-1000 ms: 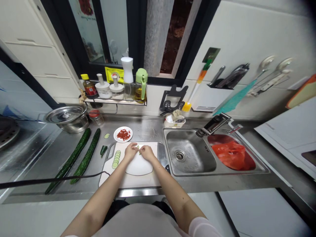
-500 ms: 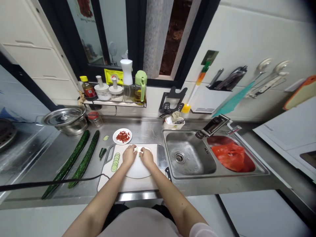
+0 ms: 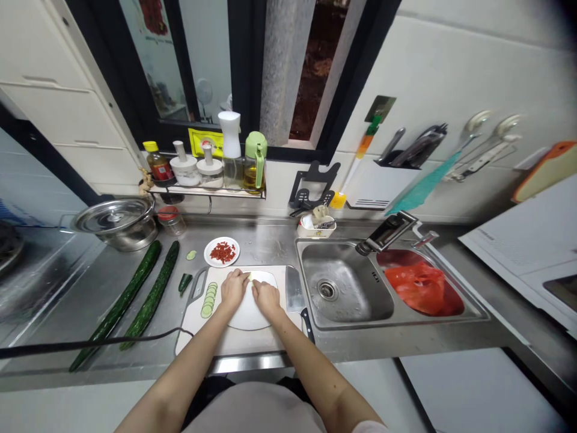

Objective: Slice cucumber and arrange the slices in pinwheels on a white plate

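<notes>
Both hands are over a white plate (image 3: 252, 319) that lies on the cutting board (image 3: 192, 319). Between my fingertips, near the plate's far edge, shows a small pale-green cucumber slice (image 3: 250, 277). My left hand (image 3: 234, 287) has its fingers bent and pinched at the slice's left side. My right hand (image 3: 265, 297) closes its fingertips on the slice from the right, partly hiding it. A row of overlapping cucumber slices (image 3: 209, 299) lies left of the plate on the board. On the board's right side rests a knife (image 3: 295, 288), its black handle toward me.
Two whole cucumbers (image 3: 151, 294) and a cut cucumber end (image 3: 184, 282) lie on the steel counter. A small dish of red berries (image 3: 222, 242) stands behind the board. The sink (image 3: 347, 322) is at right, the lidded pot (image 3: 117, 222) at left. A dark cord (image 3: 99, 341) crosses the left side.
My hands have stayed over the plate, drawing slightly toward me, and the slice between them shows less than before. The whole view has shifted a little; the other things lie as before.
</notes>
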A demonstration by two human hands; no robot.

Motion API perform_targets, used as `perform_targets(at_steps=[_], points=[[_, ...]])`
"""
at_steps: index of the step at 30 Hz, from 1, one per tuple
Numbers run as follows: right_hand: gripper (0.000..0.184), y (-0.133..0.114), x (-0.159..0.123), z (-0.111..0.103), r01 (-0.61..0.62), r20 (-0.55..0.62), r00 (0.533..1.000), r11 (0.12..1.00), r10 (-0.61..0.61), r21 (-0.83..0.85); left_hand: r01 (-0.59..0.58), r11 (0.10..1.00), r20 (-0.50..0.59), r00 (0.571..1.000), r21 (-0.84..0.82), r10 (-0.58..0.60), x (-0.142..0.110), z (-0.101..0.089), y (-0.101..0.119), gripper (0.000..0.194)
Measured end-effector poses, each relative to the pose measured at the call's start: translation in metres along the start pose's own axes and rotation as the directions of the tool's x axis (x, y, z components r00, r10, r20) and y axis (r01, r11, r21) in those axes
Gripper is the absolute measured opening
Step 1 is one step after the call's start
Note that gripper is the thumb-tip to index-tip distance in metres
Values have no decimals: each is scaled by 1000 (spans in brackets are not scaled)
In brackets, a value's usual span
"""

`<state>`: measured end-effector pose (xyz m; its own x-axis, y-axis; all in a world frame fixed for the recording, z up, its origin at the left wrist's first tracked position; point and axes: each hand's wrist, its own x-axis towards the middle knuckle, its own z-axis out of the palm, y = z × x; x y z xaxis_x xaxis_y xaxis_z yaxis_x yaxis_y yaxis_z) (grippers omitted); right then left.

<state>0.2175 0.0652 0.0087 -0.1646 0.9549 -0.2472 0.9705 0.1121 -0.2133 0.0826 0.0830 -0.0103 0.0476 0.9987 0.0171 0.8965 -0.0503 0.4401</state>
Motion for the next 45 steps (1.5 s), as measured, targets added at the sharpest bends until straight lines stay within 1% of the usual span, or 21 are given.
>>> perform_targets(at_steps=[11,23,28,32,36,39,41,45], points=[[39,0,0,5,10,-17,1000,1000,-9,10,-21,999,14,1000,28,21,3,1,1,33],[40,-1,3,4,33,2,999,998,-33,-51,-8,1000,16,1000,12,7,4,-1,2,34],[41,-2,1,5,24,-2,1000,999,-24,-33,-22,1000,-7,1000,2,22,4,-1,0,33],[39,-3,0,5,25,11,1000,999,-24,-30,-14,1000,3,1000,-6,14,4,0,0,33],[41,-4,-2,2,13,1,1000,1000,-13,-7,10,1000,-3,1000,-26,-10,4,-1,2,34],[43,-2,-5,-1,3,-26,1000,999,-2,47,38,997,-55,998,-68,-42,-2,-4,3,35],[42,1,-8,-3,2,-45,999,996,2,91,63,992,-97,993,-110,-74,-11,-6,2,35],[40,12,-20,-5,-17,-89,996,986,32,165,164,966,-171,965,-198,-199,-38,-14,-10,33]])
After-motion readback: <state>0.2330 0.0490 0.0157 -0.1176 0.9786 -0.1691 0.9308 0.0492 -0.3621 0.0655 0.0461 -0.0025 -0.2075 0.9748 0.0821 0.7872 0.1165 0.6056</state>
